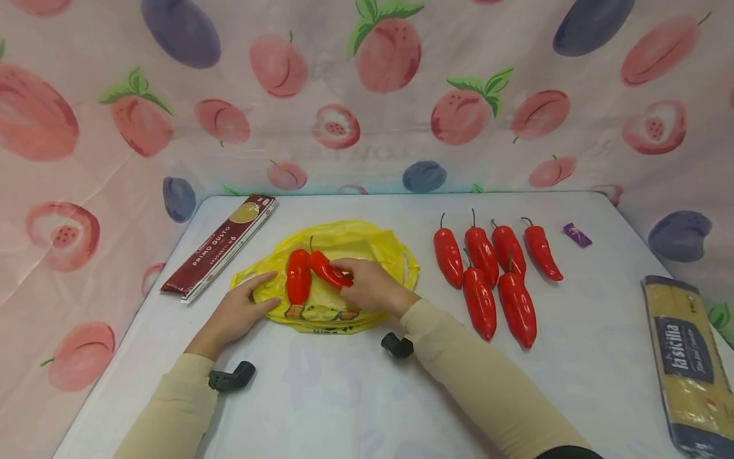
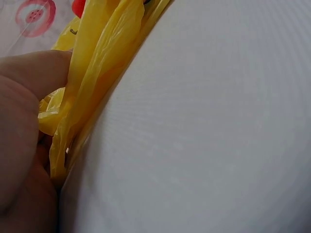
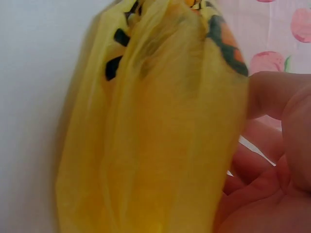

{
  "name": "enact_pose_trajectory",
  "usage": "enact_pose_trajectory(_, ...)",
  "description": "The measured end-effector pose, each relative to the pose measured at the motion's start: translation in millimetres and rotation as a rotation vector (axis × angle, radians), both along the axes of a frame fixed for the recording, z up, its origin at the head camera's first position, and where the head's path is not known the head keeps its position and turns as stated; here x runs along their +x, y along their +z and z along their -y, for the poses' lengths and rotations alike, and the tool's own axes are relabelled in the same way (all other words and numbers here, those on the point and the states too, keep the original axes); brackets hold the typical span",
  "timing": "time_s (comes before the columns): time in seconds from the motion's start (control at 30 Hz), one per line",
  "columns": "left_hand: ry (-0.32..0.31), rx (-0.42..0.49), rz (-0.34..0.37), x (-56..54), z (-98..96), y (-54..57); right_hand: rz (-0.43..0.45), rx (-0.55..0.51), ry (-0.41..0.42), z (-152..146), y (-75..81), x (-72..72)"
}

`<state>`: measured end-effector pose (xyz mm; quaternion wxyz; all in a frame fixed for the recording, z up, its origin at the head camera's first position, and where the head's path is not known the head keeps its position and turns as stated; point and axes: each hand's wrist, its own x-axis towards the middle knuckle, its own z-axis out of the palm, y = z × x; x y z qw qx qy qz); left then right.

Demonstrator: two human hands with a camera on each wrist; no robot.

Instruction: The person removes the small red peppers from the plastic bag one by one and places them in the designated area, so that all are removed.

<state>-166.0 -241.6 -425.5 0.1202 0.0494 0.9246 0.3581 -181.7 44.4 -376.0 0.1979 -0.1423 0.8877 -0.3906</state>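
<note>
A crumpled yellow plastic bag (image 1: 344,237) lies spread on the table, its mouth facing up. One red chili pepper (image 1: 298,280) lies upon or inside it. My right hand (image 1: 369,287) pinches the lower end of a second red chili pepper (image 1: 325,268), its stem pointing away from me, over the bag's middle. At the bag's left edge, my left hand (image 1: 237,312) touches the plastic with thumb and forefinger spread apart. The left wrist view has the thumb (image 2: 39,70) against the yellow film. In the right wrist view, the bag (image 3: 160,145) hides the fingertips and the pepper.
Several red chili peppers (image 1: 482,303) lie in a group right of the bag. A small purple packet (image 1: 576,234) sits beyond them. A dark red spaghetti pack (image 1: 220,247) lies at left, and a La Sicilia pasta pack (image 1: 685,363) at the right edge. Fruit-patterned cloth (image 1: 367,95) hangs behind.
</note>
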Motion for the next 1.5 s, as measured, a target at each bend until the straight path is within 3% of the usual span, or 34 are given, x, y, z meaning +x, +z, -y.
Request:
enact_pose_trajectory(0.57, 0.008, 0.003, 0.028, 0.8, 0.3, 0.6, -0.059, -0.051, -0.019, -23.8, 21.1, 12.8)
enact_pose_trajectory(0.9, 0.003, 0.012, 0.020, 0.8, 0.7, -0.1, -0.088, -0.095, -0.099, -57.6, 35.0, 18.4)
enact_pose_trajectory(1.2, 0.009, 0.005, 0.031, -0.9, 0.9, -0.4, -0.162, -0.047, -0.171, -93.7, 44.1, 19.0)
enact_pose_trajectory(1.5, -0.003, -0.008, 0.020, -0.7, 1.1, -0.7, -0.192, 0.010, -0.228, -127.7, 43.4, 21.5)
